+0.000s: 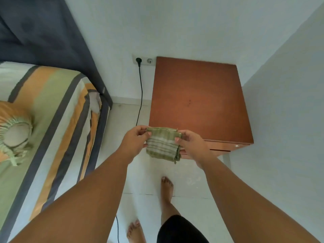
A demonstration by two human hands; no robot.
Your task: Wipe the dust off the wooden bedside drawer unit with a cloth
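Here the left hand (135, 137) and right hand (190, 143) are pinching opposite edges of a folded green striped cloth (162, 143). They are holding it just in front of the wooden bedside drawer unit (198, 97), apart from its top.

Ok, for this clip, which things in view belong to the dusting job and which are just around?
Part of the job:
- folded green striped cloth, held between left hand and right hand
- wooden drawer unit, top bare, not yet touched

Just around:
- bed with striped sheet
- pillow
- wall socket with black cable plugged in
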